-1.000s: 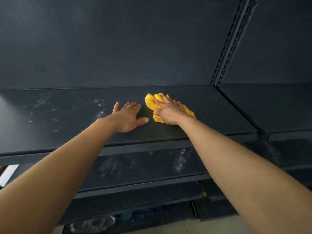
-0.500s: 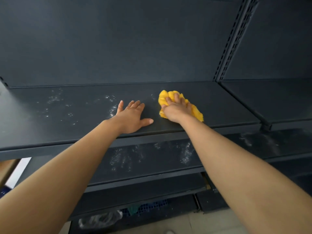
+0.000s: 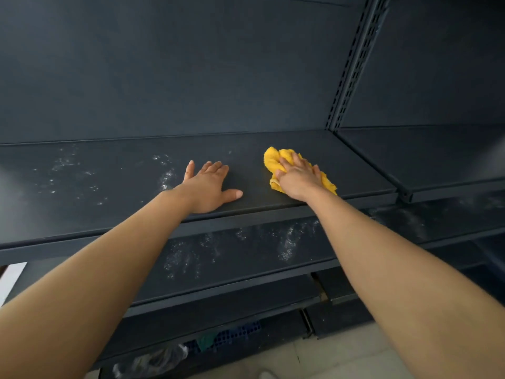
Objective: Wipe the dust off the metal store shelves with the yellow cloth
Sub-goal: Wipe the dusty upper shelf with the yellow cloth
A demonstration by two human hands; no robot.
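The dark metal shelf (image 3: 109,206) runs across the view at chest height, with white dust specks (image 3: 65,162) on its left half and a streak beside my left hand. My left hand (image 3: 206,187) lies flat on the shelf, fingers straight, thumb out to the right. My right hand (image 3: 296,180) presses down on the crumpled yellow cloth (image 3: 270,160) near the shelf's right end, with fingers spread over it. The cloth shows beyond the fingertips and behind the wrist. A lower shelf (image 3: 246,272) carries more dust streaks (image 3: 289,242).
A slotted upright post (image 3: 352,64) divides this bay from the neighbouring shelf (image 3: 437,160) on the right. Below the bottom shelves lie a blue crate (image 3: 235,335) and a clear plastic bag (image 3: 153,359). Pale floor tiles (image 3: 341,359) show at the bottom right.
My right hand has slid the cloth to the right along the shelf, widening the gap to my left hand. The left hand has stayed flat in place.
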